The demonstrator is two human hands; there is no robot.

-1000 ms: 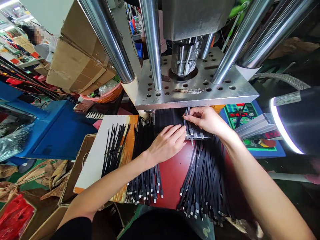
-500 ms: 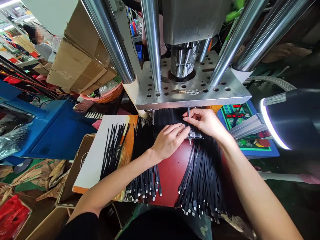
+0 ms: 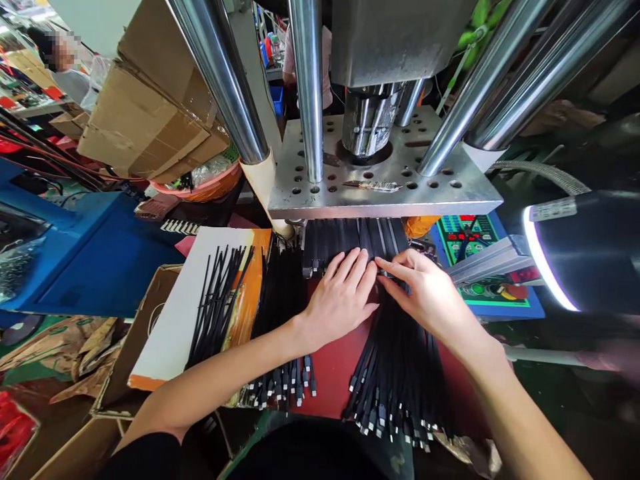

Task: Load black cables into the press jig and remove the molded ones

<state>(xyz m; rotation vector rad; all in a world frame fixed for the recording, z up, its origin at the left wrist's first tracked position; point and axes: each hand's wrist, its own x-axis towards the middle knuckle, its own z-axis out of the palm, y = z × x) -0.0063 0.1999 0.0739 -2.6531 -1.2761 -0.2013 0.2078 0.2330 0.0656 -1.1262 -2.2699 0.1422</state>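
Several flat black cables [image 3: 340, 237] lie side by side in a fixture under the steel press plate [image 3: 385, 207], small metal connectors showing at the front edge. My left hand [image 3: 343, 293] rests flat over that front edge, fingers stretched and close together. Beside its fingertips, my right hand [image 3: 425, 290] has thumb and index finger closed around the end of a black cable, mostly covered by the fingers. Below my right hand a thick bundle of black cables [image 3: 395, 380] fans out toward me, with light connector tips. Another cable bundle [image 3: 287, 373] lies to the left, partly under my left forearm.
Steel columns [image 3: 306, 100] rise around the press. On the left, loose black strips lie on a white board [image 3: 170, 300]. To the right are a green control panel [image 3: 470, 237] and a ring-lit lamp [image 3: 555, 253]. Red table surface [image 3: 330, 380] shows between the bundles. A person sits far left.
My right hand has come down toward me from beneath the plate to the fixture's front edge. My left hand has shifted slightly, its fingers now straighter. The view has tilted a little.
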